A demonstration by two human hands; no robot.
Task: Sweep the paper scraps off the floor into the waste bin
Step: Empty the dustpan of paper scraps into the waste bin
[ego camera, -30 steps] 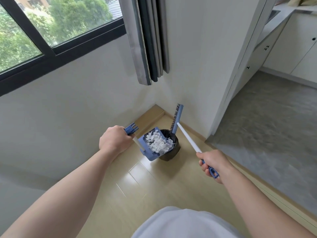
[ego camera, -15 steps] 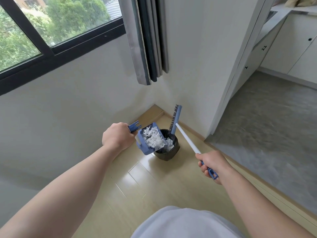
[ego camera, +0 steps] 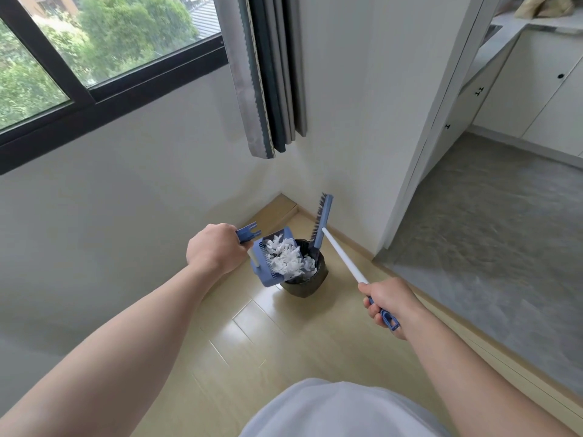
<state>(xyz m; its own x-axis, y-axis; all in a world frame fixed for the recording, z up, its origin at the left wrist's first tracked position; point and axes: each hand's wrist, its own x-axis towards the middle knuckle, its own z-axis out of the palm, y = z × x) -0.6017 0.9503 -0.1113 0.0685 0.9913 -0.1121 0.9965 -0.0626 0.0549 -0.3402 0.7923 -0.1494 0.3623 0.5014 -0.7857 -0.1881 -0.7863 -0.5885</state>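
Scraps of paper (ego camera: 285, 258) are heaped in a blue dustpan (ego camera: 266, 277) that is tipped over the rim of the dark waste bin (ego camera: 310, 283) in the corner. Its handle is gripped by the left hand (ego camera: 214, 249), fingers curled round it. The broom (ego camera: 342, 254) is clasped near its end by the right hand (ego camera: 386, 302), bristles raised beside the bin.

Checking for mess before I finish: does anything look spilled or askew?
Nothing stands out. The left hand holds the dustpan tilted over the bin, paper scraps heaped from it into the bin; the right hand holds the broom; no scraps show on the floor.
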